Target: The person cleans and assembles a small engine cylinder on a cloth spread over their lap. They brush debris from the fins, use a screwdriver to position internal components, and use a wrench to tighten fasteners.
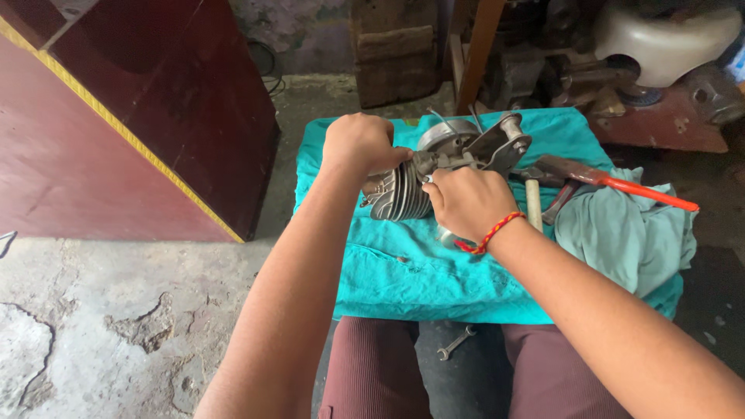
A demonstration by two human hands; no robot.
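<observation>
A small grey metal engine (458, 151) with a finned cylinder (403, 198) lies on a teal cloth (403, 271) over a low stand. My left hand (361, 143) grips the finned cylinder end from above. My right hand (466, 202), with a red and yellow thread on the wrist, is closed around the lower front of the engine beside the fins. What my right fingers hold underneath is hidden.
A hammer with a pale handle (534, 203) and a red-handled tool (621, 186) lie right of the engine, next to a crumpled pale green rag (628, 233). A spanner (456, 342) rests between my knees. A dark red panel (155, 109) stands at left; clutter fills the back right.
</observation>
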